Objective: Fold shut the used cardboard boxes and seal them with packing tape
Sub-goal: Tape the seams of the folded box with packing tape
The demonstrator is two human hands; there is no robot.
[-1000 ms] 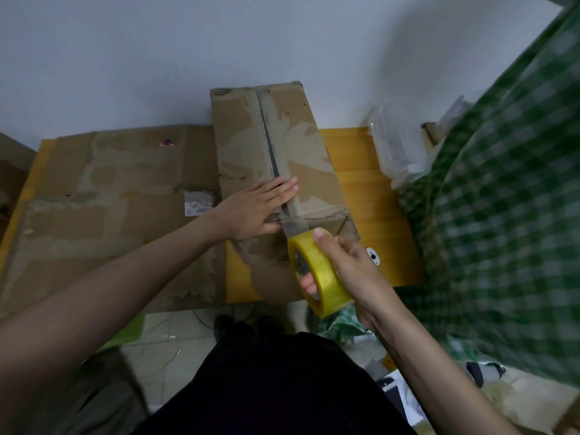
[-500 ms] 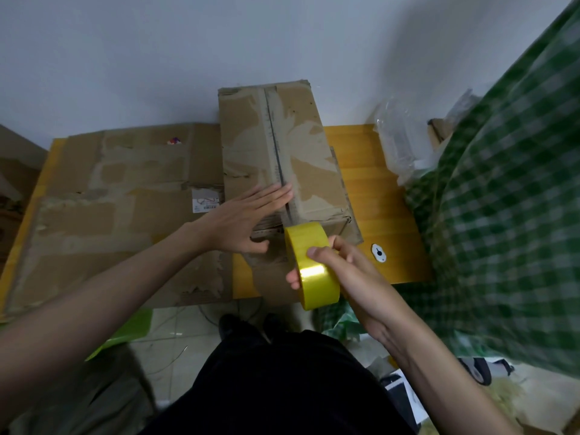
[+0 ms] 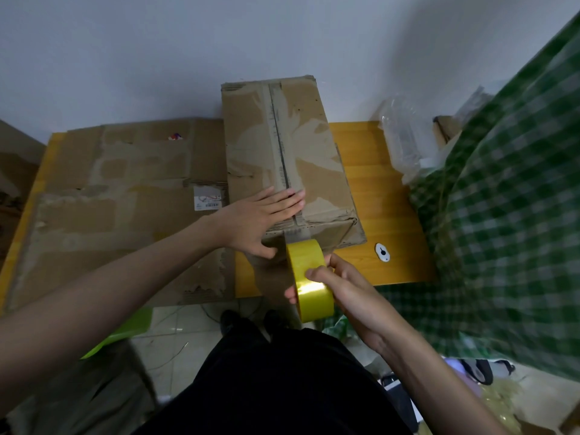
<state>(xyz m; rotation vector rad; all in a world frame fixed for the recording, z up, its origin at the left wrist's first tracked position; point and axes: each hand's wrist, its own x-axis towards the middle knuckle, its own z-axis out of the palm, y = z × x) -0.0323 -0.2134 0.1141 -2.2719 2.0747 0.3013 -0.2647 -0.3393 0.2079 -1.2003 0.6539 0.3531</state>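
Note:
A worn brown cardboard box (image 3: 301,146) stands on the wooden table (image 3: 386,196), its top flaps folded shut along a centre seam. My left hand (image 3: 263,218) lies flat on the near end of the top, fingers straight across the seam. My right hand (image 3: 339,287) grips a yellow roll of packing tape (image 3: 309,277) just below the box's near edge. A strip of tape runs from the roll up onto the seam under my left fingers.
A large flattened cardboard box (image 3: 125,208) covers the left of the table. Clear plastic wrapping (image 3: 401,142) lies at the back right beside green checked cloth (image 3: 508,215). A small white tag (image 3: 383,252) sits near the table's front edge. The floor below is cluttered.
The tape roll has turned edge-on and dropped slightly below the box's near edge. My left hand stays pressed on the seam.

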